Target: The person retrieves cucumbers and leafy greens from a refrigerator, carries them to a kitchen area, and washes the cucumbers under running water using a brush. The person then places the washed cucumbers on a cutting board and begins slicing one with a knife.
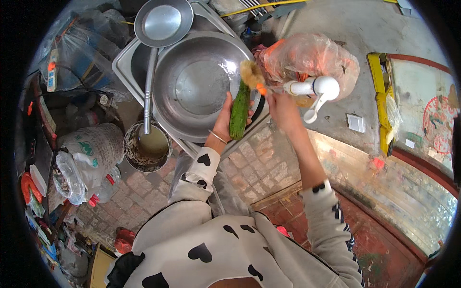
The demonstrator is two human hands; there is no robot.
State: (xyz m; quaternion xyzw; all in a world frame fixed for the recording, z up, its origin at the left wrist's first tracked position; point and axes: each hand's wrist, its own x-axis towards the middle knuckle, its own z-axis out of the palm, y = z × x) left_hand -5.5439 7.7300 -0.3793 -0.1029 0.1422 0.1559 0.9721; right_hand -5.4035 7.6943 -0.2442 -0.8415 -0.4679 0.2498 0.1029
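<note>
My left hand [223, 124] grips a green zucchini [239, 111], held tilted over the right rim of a wide metal basin [169, 115]. In my right hand [284, 109] is a small brush with tan bristles [251, 75] and an orange part near its head. The bristles lie against the upper end of the zucchini, hiding its tip. My fingers cover most of the brush handle. The basin rests on a stainless steel sink [124, 63]. A white faucet [326, 88] with a lever stands just right of my right hand.
A large metal ladle [164, 21] lies across the sink's left side, its handle reaching over a sooty pot [147, 151] of cloudy liquid. A plastic bag with reddish contents [313, 57] sits behind the faucet. Woven sacks [93, 154] and a plastic bottle [110, 183] stand at left.
</note>
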